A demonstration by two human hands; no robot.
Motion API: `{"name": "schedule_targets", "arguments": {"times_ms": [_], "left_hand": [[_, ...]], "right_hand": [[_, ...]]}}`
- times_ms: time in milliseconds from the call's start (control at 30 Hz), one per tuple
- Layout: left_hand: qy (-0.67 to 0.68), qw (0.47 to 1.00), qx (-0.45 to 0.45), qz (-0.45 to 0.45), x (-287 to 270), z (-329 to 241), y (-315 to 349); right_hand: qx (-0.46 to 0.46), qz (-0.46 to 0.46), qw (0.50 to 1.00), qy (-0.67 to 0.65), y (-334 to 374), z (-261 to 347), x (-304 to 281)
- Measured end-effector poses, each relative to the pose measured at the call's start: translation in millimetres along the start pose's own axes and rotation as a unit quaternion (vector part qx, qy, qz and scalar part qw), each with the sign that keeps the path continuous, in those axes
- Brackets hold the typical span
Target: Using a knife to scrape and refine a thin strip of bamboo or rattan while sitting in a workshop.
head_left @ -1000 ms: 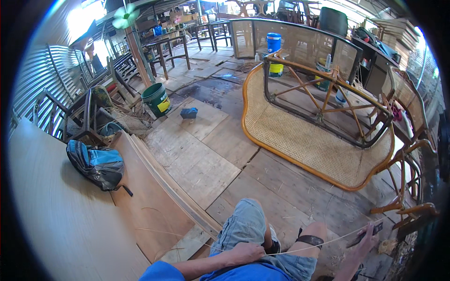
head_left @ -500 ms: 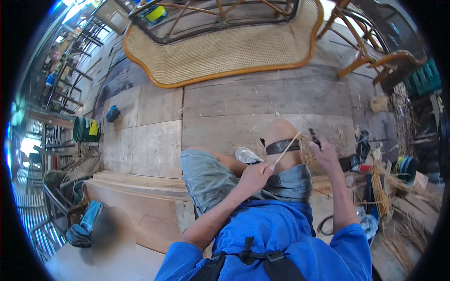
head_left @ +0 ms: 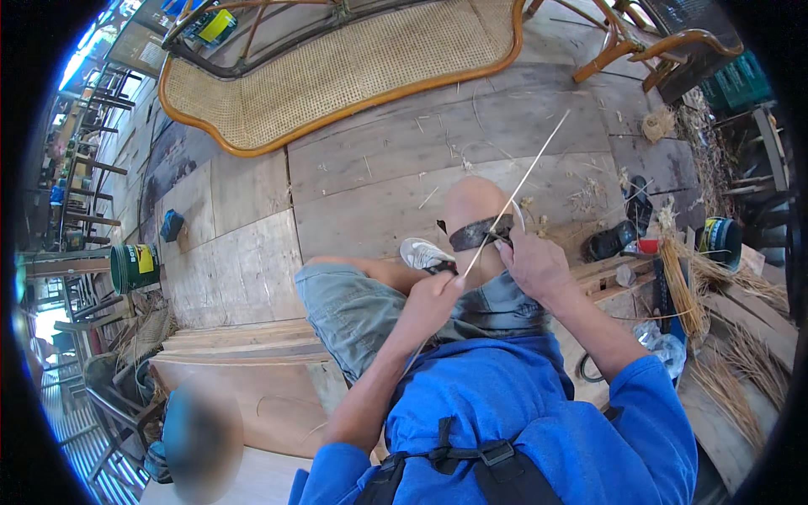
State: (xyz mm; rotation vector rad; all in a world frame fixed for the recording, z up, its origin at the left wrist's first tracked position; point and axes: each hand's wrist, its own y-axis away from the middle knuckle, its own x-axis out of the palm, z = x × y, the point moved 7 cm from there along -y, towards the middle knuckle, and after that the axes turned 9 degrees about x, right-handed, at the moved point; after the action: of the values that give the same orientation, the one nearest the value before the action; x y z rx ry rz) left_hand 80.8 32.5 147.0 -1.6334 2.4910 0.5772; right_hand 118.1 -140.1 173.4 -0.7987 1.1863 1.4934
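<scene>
My left hand (head_left: 431, 307) is closed around the lower part of a thin pale rattan strip (head_left: 534, 171). From there the strip runs up and right across my raised knee, its far end standing free above the floor. A dark band (head_left: 473, 236) is wrapped around that leg just below the knee. My right hand (head_left: 537, 266) rests close to the band, its fingers closed on a small dark knife-like tool (head_left: 498, 236) that meets the strip. The fingers hide most of this tool.
A long woven cane seat with a rattan rim (head_left: 345, 93) stands ahead. To the left are a green bucket (head_left: 133, 268) and a blue block (head_left: 172, 225). Right of me lie black sandals (head_left: 619, 231), a rattan bundle (head_left: 683, 290) and another bucket (head_left: 722, 240). Planks (head_left: 244, 337) are beside me.
My right hand has come left and inward, bringing the dark tool to the strip over the leg band. The left hand moved slightly left. Much more strip now extends past the knee.
</scene>
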Motion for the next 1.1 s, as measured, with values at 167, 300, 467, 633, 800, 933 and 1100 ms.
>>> {"name": "schedule_targets", "arguments": {"times_ms": [167, 300, 467, 633, 800, 933, 1100], "left_hand": [[-0.013, 0.992, -0.099, 0.071, -38.5, 17.3, 104.1], [0.184, 0.935, -0.299, 0.053, -50.6, 44.8, 225.8], [-0.299, 0.940, -0.110, 0.120, -70.9, 21.0, 161.1], [-0.165, 0.984, -0.061, -0.009, -46.7, -10.2, 13.4], [-0.151, 0.987, -0.044, -0.030, -5.2, -25.2, -54.2], [-0.178, 0.982, -0.007, -0.056, 1.6, -29.2, -54.6], [-0.113, 0.992, 0.036, -0.042, -7.1, -11.2, -24.2]], "right_hand": [[0.022, -0.013, 1.000, -0.016, -6.0, 2.3, -6.5], [-0.003, -0.027, 1.000, -0.008, -7.8, 11.2, -6.3], [-0.003, -0.001, 1.000, -0.006, -12.1, 16.0, -0.7], [0.000, 0.011, 1.000, -0.029, -7.0, 18.1, -0.6], [0.019, 0.002, 1.000, -0.018, -2.4, 9.5, 3.4], [0.012, -0.033, 0.999, -0.039, 0.7, 9.0, -3.4], [0.032, 0.005, 0.999, -0.001, -3.6, 11.0, 1.6]]}}
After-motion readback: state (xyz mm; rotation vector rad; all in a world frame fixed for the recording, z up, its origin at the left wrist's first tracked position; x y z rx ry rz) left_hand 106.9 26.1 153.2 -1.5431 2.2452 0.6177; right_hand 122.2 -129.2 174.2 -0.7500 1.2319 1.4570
